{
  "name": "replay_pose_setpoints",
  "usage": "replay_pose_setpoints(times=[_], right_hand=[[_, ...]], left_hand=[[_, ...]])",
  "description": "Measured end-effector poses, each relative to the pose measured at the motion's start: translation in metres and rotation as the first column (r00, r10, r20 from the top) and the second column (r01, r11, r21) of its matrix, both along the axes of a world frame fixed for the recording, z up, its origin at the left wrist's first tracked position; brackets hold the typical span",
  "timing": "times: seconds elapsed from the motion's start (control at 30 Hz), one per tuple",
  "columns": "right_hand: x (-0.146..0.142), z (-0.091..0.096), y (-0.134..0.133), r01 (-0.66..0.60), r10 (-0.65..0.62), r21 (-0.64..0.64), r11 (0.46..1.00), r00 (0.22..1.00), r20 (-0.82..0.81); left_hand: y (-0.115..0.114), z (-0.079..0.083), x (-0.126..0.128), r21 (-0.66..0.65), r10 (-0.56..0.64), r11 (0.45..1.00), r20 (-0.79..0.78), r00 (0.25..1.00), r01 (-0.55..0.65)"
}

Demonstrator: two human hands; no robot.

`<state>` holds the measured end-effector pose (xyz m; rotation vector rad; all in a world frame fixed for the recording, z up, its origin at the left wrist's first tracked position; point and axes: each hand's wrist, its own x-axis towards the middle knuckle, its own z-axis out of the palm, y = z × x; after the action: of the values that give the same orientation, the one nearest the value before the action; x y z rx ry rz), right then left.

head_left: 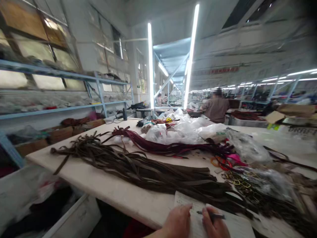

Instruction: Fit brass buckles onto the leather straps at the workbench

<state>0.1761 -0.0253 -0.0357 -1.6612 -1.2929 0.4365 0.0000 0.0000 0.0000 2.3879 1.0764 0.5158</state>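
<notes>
At the lower middle, a sheet of written-on paper (237, 226) lies at the table's near edge, partly under my hands. My right hand (216, 226) is closed around a dark pen (213, 215), its tip pointing left above the paper. My left hand (177, 219) rests on the paper's left part, fingers curled in; whether anything is inside them is hidden. Just beyond the paper stretches a thick bundle of dark brown straps (148, 168). Behind that lies a bundle of maroon straps (148, 142).
Clear plastic bags (183, 130) are heaped at the table's back. Metal buckles (237, 181) and orange rings (220, 162) lie to the right. Blue shelving (99, 89) stands left, a white bin (81, 215) below. A person (216, 107) is farther back.
</notes>
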Motion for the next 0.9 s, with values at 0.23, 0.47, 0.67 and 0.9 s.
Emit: replay_pose_setpoints(times=[0.23,0.47,0.67,0.9], right_hand=[[-0.005,0.011,-0.005,-0.006,0.010,0.069,0.998,0.998,-0.059],[-0.015,0.034,-0.016,0.016,-0.009,0.117,0.993,0.998,-0.056],[-0.016,0.041,-0.017,-0.075,0.070,0.100,0.992,0.996,0.058],[-0.009,0.076,-0.016,-0.235,0.210,0.133,0.963,0.962,0.174]], left_hand=[[-0.015,0.032,-0.009,-0.029,0.076,0.996,-0.099,0.992,-0.079],[-0.008,0.054,-0.031,-0.042,0.119,0.992,-0.063,0.991,-0.122],[0.057,0.096,-0.078,0.105,0.202,0.977,-0.200,0.959,-0.184],[0.107,0.135,-0.135,0.156,0.255,0.963,-0.288,0.923,-0.217]])
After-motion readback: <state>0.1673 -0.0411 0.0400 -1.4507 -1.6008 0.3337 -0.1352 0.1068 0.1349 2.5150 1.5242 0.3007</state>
